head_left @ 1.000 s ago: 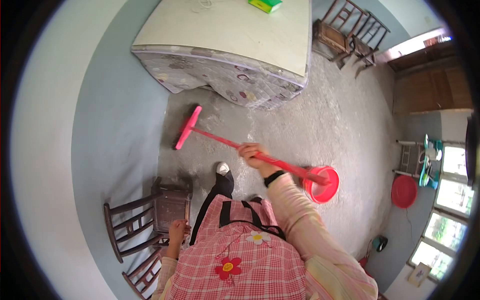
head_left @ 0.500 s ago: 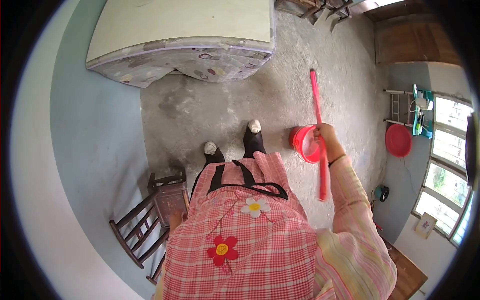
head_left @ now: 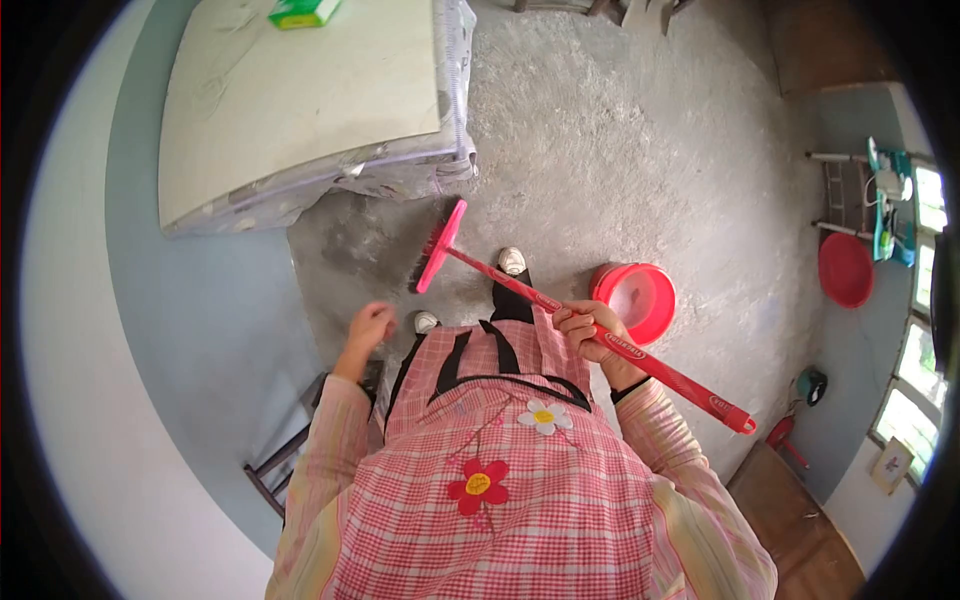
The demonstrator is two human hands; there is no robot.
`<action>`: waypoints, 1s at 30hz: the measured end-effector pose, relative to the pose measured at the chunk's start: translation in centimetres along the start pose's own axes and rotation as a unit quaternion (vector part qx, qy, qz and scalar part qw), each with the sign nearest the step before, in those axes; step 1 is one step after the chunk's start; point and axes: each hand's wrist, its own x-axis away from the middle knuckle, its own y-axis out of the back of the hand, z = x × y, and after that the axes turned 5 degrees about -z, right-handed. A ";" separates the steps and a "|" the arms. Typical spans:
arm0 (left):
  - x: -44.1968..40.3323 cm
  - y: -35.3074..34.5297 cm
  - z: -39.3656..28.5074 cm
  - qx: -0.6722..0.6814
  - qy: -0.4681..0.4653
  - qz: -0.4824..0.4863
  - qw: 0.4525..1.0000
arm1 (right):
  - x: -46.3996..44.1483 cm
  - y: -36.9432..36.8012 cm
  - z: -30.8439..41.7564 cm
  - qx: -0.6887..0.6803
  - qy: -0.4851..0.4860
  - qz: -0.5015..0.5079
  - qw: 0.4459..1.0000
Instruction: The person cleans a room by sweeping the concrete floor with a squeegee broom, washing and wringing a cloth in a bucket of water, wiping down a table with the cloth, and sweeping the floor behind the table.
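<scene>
My right hand (head_left: 588, 332) is closed around the red handle (head_left: 690, 383) of a long-handled floor brush. Its pink head (head_left: 442, 246), with dark bristles facing left, points away from me and to the left. The handle crosses in front of my apron and its end sticks out to the lower right. My left hand (head_left: 372, 327) is raised at the left, apart from the brush and holding nothing, its fingers loosely curled and partly spread. Just beyond my right hand, a red bucket (head_left: 655, 318) stands on the floor, with pale contents inside.
A table (head_left: 300, 110) with a patterned cloth stands ahead left, bearing a green packet (head_left: 303, 12). A dark wooden chair (head_left: 275, 465) is at my left by the wall. On the right are a red basin (head_left: 846, 270), a metal ladder (head_left: 835, 190) and a wooden board (head_left: 790, 520).
The brush has swung from pointing away on the right to lying across me, its head now at the left. My left hand has risen from beside the chair. My view has shifted right.
</scene>
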 end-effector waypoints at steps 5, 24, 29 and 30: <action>-6.8 -10.4 -11.5 -0.122 -0.076 0.097 0.985 | -0.1 3.5 3.4 0.077 -0.007 0.040 0.996; -23.2 -19.9 -17.9 -0.887 -0.346 0.140 0.273 | -2.2 13.3 3.0 0.109 0.196 -0.150 0.963; -14.7 -15.6 -19.8 -0.914 -0.264 0.273 0.141 | -2.9 15.0 2.2 0.080 0.208 -0.119 0.968; -13.3 -14.9 -20.5 -0.934 -0.209 0.269 0.104 | -2.7 15.1 2.1 0.094 0.207 -0.125 0.966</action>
